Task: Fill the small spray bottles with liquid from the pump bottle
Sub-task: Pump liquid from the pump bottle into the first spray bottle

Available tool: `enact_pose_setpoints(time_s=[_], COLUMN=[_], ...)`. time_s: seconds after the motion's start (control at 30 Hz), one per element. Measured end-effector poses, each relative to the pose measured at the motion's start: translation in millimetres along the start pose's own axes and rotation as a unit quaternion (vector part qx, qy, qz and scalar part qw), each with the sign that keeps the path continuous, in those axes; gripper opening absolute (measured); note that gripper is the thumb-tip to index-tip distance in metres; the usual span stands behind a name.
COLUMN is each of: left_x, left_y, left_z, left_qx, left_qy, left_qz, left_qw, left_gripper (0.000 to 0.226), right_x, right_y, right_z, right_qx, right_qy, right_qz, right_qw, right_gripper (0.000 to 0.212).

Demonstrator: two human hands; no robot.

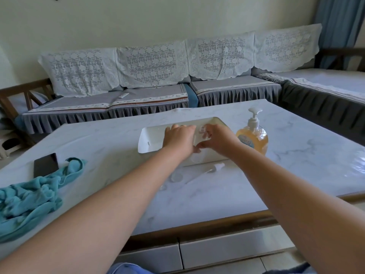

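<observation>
The pump bottle [252,137] label's print is too blurred to read.

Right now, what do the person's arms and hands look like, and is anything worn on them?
Both forearms are bare right up to the bottom edge of the picture, with no sleeves showing. The left hand and right hand wear no gloves, and no watch or bracelet shows at the wrists. Rings cannot be made out.

We are facing a pale cream wall [138,20], with daylight falling softly across it. A long sofa [150,95] is running along that wall, its backrests wearing white lace covers [152,64] and its grey seat covers hanging in pleated skirts. A blue curtain [339,22] is hanging at far right. A marble-patterned table [296,155] is filling the foreground.
</observation>
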State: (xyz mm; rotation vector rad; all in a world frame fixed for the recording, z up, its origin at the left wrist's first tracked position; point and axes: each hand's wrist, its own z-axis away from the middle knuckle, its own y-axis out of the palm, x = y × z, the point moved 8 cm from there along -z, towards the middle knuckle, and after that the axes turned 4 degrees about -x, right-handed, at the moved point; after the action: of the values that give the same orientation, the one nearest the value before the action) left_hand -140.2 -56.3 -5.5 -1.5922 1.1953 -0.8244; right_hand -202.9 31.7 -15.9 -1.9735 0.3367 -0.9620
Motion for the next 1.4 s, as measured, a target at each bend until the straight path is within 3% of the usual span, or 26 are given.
enact_pose_setpoints(time_s=[0.1,0.2,0.3,0.37,0.47,0.53,0.63,0.73,1.07,1.4], left_x=[-26.1,-51.4,-67.9,-77.5,-86.5,-88.6,-90.5,-94.1,-100.5,-87.9], left_y=[-8.7,-9.9,-7.4,-0.7,11.4,21.2,32.3,38.3,44.1,39.9], left_z=[-2.6,-3.5,-8.4,-14.7,-21.1,-24.5,-28.9,-35.3,-46.9,-48.0], left_qx=[-0.022,-0.058,-0.089,-0.086,-0.073,-0.064,-0.066,-0.081,-0.089,-0.115], left_qy=[-0.001,0.001,-0.012,-0.026,-0.05,-0.057,-0.054,-0.035,-0.04,-0.041], left_qz=[0.127,0.212,0.264,0.289,0.325,0.344,0.374,0.385,0.399,0.429], left_qw=[0.992,0.976,0.96,0.953,0.942,0.935,0.924,0.919,0.912,0.895], left_gripper=[0.07,0.058,0.052,0.055,0.051,0.045,0.042,0.046,0.056,0.047], right_x=[-6.5,-21.5,-43.7,-55.5,-66.9,-76.8,-100.5,-116.3,-119.5,-114.4], right_y=[-25.2,-39.9,-50.2,-65.5,-97.9,-108.4,-103.1,-90.2,-98.8,-93.3], right_z=[5.5,12.3,18.5,21.5,33.4,37.0,22.3,8.2,3.5,8.9], right_qx=[-0.037,-0.066,-0.102,-0.173,-0.329,-0.379,-0.33,-0.264,-0.3,-0.33], right_qy=[0.024,0.054,0.074,0.055,0.0,-0.008,0.029,0.042,0.045,0.041], right_qz=[-0.049,-0.108,-0.187,-0.212,-0.179,-0.128,-0.068,-0.109,-0.191,-0.155], right_qw=[0.998,0.99,0.974,0.96,0.927,0.917,0.941,0.958,0.934,0.93], right_gripper=[0.04,0.025,0.04,0.043,0.028,0.038,0.048,0.045,0.023,0.026])
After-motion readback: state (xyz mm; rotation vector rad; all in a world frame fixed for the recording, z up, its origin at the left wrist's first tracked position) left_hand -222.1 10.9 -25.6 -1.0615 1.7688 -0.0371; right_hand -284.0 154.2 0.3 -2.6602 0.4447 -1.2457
